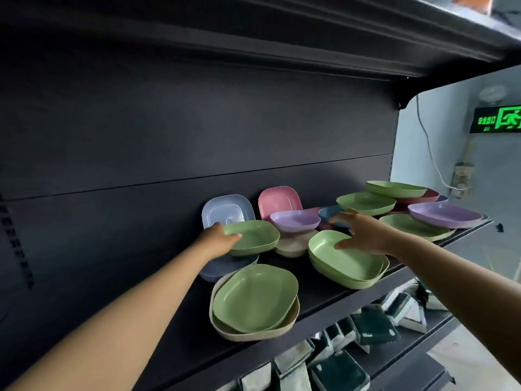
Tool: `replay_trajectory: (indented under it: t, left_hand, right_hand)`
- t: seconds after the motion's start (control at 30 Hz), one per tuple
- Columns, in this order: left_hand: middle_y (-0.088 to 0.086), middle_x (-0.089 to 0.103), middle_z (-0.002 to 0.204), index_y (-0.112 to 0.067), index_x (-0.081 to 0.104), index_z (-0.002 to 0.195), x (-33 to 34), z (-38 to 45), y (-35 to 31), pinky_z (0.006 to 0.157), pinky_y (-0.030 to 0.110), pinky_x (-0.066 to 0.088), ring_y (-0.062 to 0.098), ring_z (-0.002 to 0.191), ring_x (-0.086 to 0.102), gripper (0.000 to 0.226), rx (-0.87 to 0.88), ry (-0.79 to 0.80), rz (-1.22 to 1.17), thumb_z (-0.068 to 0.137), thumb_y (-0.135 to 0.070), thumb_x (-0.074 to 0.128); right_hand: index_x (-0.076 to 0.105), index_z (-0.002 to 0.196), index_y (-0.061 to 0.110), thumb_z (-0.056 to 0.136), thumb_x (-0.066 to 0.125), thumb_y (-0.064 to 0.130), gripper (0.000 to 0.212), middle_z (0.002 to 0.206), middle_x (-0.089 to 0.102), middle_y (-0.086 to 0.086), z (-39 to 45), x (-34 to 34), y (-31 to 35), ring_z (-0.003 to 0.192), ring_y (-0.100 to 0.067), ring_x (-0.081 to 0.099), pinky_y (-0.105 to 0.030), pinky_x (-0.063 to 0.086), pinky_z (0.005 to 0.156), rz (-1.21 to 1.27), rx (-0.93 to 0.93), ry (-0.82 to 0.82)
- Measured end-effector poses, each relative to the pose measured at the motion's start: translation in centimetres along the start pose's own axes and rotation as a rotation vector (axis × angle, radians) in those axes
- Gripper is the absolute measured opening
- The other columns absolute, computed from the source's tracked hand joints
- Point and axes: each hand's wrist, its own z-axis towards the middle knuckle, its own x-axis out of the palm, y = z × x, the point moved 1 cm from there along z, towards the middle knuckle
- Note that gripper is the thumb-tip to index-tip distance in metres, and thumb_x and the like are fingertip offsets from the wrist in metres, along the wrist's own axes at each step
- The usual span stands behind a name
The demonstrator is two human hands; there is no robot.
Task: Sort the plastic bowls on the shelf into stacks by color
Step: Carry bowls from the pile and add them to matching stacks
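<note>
Your left hand (222, 235) grips the near-left rim of a green bowl (253, 237), thumb curled over the edge, lifting it above a blue-grey bowl (217, 270) on the dark shelf (324, 306). Your right hand (363, 232) hovers with fingers spread and straight, holding nothing, over the green stack (346, 261), which lies at 3 o'clock from the held bowl. At 6 o'clock, another green bowl (253, 297) sits inside a beige bowl (253, 333). Lilac, pink and further green bowls crowd the shelf toward 2 o'clock.
</note>
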Motion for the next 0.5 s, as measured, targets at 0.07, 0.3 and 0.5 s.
replay_trajectory:
  t: [0.07, 0.3, 0.5]
  left_hand:
    - [0.002, 0.053, 0.091, -0.007, 0.048, 0.111, 0.8, 1.1, -0.2, 0.055, 0.026, 0.032, 0.018, 0.080, 0.049, 0.041, -0.087, -0.015, -0.039, 0.091, -0.042, 0.053]
    - [0.004, 0.053, 0.093, -0.005, 0.048, 0.109, 2.9, 3.5, -0.4, 0.065, 0.027, 0.039, 0.020, 0.082, 0.052, 0.038, -0.331, -0.065, -0.174, 0.082, -0.028, 0.063]
    - [0.006, 0.058, 0.078, -0.007, 0.055, 0.095, 4.1, 4.0, -0.1, 0.051, 0.024, 0.041, 0.018, 0.062, 0.053, 0.024, -0.441, -0.106, -0.433, 0.078, -0.008, 0.072]
  right_hand:
    - [0.044, 0.139, 0.017, 0.076, 0.076, 0.028, 0.072, 0.144, 0.042, -0.003, 2.5, 0.5, -1.6, 0.126, -0.018, 0.043, -0.024, 0.033, 0.100, 0.002, -0.039, 0.028]
    - [0.051, 0.087, 0.033, 0.073, 0.077, 0.027, 0.030, 0.083, 0.053, 0.016, 9.5, 3.0, -5.2, 0.078, -0.010, 0.054, -0.015, 0.040, 0.062, 0.022, -0.199, 0.252]
    - [0.054, 0.068, 0.024, 0.079, 0.069, 0.027, 0.019, 0.062, 0.049, 0.010, 12.2, 3.6, -6.0, 0.053, -0.004, 0.043, -0.012, 0.032, 0.049, -0.028, -0.348, 0.351]
